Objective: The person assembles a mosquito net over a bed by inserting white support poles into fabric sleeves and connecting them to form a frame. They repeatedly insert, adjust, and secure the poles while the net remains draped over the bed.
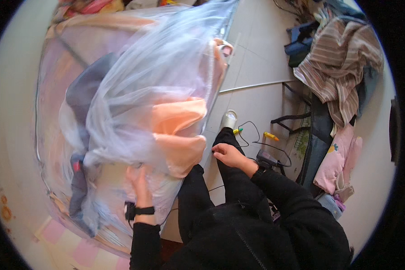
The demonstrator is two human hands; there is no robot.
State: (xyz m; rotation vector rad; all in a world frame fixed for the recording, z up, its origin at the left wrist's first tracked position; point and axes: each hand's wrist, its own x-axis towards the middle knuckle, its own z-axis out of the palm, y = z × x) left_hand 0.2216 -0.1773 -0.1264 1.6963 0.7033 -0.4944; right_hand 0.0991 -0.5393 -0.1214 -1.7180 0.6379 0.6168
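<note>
A sheer white mosquito net lies bunched over a bed and hangs across its right side. My left hand is at the net's near edge, its slightly blurred fingers closed on the thin fabric. Under and beside the net is a folded peach-coloured cloth, just right of that hand. Dark grey clothing lies to the left, partly veiled by the net. My right hand hovers over my right knee, fingers loosely bent and apart, with nothing in them.
A black-framed chair stands on the right, piled with a striped brown garment and a pink cloth. A thin pole crosses beyond my foot. A black cable and a yellow-orange object lie on the tiled floor.
</note>
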